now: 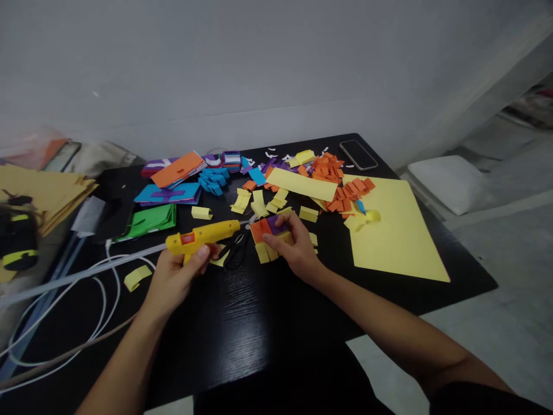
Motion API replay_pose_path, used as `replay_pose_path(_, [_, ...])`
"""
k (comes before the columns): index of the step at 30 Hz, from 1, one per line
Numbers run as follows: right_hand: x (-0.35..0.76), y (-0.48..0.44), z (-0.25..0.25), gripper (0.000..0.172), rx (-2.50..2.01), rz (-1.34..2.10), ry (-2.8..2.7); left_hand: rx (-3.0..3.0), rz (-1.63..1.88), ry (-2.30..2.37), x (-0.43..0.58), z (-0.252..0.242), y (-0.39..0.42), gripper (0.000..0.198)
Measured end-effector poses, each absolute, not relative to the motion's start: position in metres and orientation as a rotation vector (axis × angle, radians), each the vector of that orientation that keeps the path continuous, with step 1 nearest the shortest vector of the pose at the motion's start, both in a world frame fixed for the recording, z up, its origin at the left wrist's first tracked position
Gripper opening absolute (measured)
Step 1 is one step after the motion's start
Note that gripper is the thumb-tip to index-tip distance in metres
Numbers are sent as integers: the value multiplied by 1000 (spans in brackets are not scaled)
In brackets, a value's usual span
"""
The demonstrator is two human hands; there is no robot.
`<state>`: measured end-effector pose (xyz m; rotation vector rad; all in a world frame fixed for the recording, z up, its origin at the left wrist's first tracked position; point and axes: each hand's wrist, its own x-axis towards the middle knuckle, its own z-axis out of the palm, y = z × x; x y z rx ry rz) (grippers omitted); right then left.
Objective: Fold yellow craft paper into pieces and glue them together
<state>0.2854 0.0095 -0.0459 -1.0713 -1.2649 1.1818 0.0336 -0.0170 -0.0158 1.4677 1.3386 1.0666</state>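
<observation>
My left hand [184, 271] is wrapped round the handle of a yellow hot glue gun [211, 233], with a long glue stick [108, 263] running out of its back. The nozzle points right, close to a small block of folded paper [261, 230] in orange, purple and yellow. My right hand [298, 248] grips that paper block from its right side, thumb in front. Black-handled scissors [235, 253] lie on the table between the two hands. Loose folded yellow paper pieces [259, 203] are scattered just beyond the block.
Behind lie a pile of orange folded pieces [328, 170], blue pieces [213, 180] and stacks of coloured paper [179, 169]. A yellow sheet [397, 230] covers the table's right side, near a phone [358, 154]. White cables [103, 300] loop at left. A wall stands behind.
</observation>
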Motion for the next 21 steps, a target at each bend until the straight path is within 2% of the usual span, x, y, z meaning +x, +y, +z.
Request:
replay_pose_path(4, [285,9,-45,35,-1073,1162,-1289,1549,1008,1421,37,-17,-16,53])
replay_pose_path(21, [287,9,-41,33,-1087,1109,-1305,1668,909,1437,39,-9,-19,36])
